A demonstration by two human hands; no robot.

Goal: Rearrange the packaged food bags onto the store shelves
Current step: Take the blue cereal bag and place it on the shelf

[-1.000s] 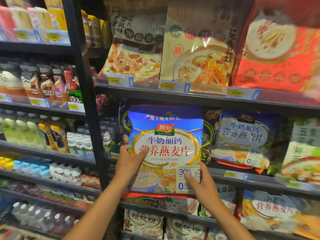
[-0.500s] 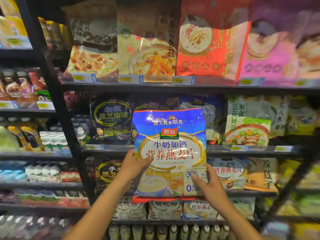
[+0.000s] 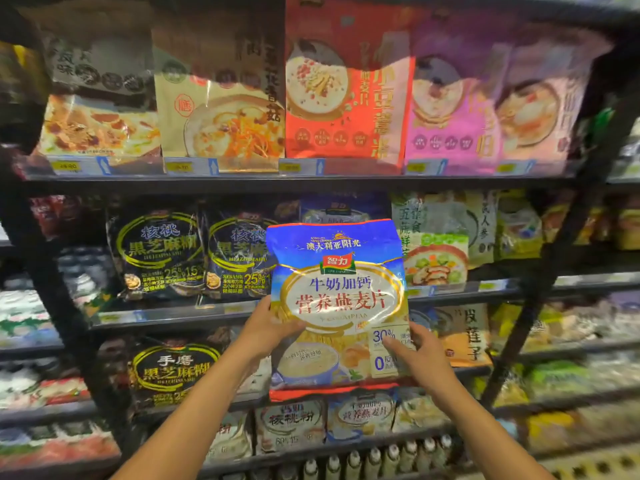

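I hold a large blue oatmeal bag (image 3: 337,292) with a white oval label upright in front of the shelves. My left hand (image 3: 268,329) grips its left edge, thumb across the front. Gripping the lower right side is my right hand (image 3: 420,355), its thumb lying on the "30%" panel. The bag hangs in front of the second shelf (image 3: 180,311), right of two black sesame-paste bags (image 3: 159,254). Behind its top edge a similar blue bag (image 3: 341,209) shows partly.
The top shelf (image 3: 277,180) carries tan, red and pink cereal bags. A green-and-white bag (image 3: 433,244) stands right of the held bag. Lower shelves hold more bags and a row of bottles (image 3: 374,459). Black shelf posts (image 3: 65,306) rise left and right.
The view has swung to the right along the shelves and drawn back. The blue bag, still held by both hands, has come away from the shelf and now sits in front of it.
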